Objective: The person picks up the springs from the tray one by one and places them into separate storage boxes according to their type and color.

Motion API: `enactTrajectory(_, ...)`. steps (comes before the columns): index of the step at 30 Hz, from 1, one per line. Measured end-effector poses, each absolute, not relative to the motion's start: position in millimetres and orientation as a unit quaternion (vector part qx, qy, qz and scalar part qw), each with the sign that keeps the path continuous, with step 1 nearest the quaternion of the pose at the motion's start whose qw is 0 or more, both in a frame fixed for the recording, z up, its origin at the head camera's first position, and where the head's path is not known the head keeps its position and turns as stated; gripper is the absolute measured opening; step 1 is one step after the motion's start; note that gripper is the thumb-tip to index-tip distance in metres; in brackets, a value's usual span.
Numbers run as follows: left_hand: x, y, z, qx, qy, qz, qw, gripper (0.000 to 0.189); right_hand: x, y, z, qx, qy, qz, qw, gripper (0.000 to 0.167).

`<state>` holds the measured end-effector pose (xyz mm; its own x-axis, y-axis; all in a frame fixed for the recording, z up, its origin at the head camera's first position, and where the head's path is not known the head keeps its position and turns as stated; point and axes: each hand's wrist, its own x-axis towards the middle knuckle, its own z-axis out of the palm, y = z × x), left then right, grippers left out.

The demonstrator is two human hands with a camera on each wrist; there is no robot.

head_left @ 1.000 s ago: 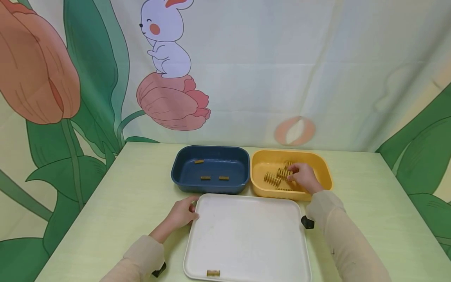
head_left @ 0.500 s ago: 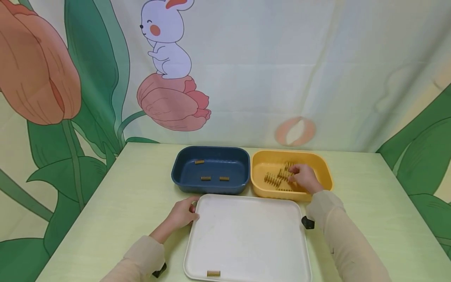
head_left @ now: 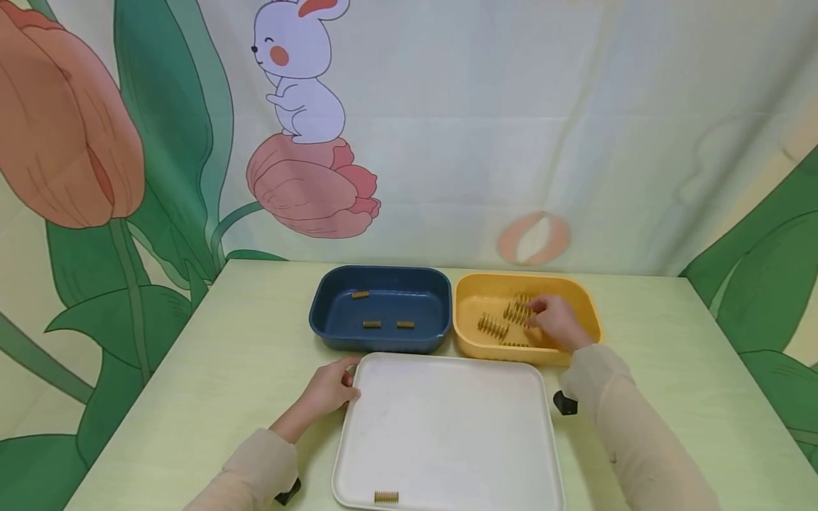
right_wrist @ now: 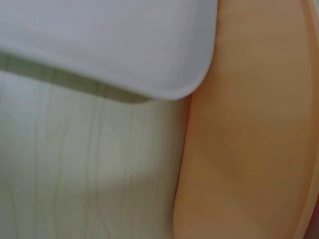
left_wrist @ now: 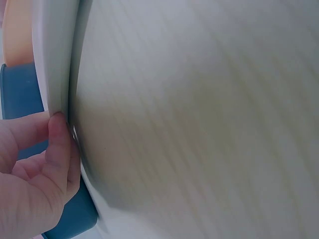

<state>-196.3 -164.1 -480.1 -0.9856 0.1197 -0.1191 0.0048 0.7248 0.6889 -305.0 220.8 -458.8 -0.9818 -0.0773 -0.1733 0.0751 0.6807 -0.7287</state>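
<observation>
My left hand (head_left: 329,387) pinches the left edge of a white tray (head_left: 447,426) near its far corner. The left wrist view shows this hand's thumb and fingers (left_wrist: 59,144) at the rim. A small brass coil spring (head_left: 386,497) lies at the tray's near edge. My right hand (head_left: 556,319) reaches into a yellow box (head_left: 469,284), its fingertips by the right end of a larger coil spring (head_left: 516,313). Whether they pinch it cannot be told. Another large spring (head_left: 493,326) lies to its left, with others partly hidden. The right wrist view misses the hand.
A dark blue box (head_left: 383,344) stands left of the yellow one, holding small coil springs (head_left: 372,324) spaced apart. Both boxes sit just beyond the tray on a pale table (head_left: 671,369). A printed curtain (head_left: 434,142) hangs behind the table.
My right hand has shifted slightly right within the yellow box, and the large spring by its fingertips has turned a little. The left hand and tray look unchanged.
</observation>
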Motion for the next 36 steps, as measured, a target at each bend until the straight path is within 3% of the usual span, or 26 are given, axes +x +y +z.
enactTrajectory(15,-195,-163,-478,0.039,0.927,0.365,0.079,0.049,-299,228,-451,-0.035,0.916,-0.396,0.059,0.031)
enactTrajectory(36,-196,-163,-479,0.042,0.930,0.356,0.081,0.049,-293,230,-439,-0.058,0.917,-0.390,0.061,0.028)
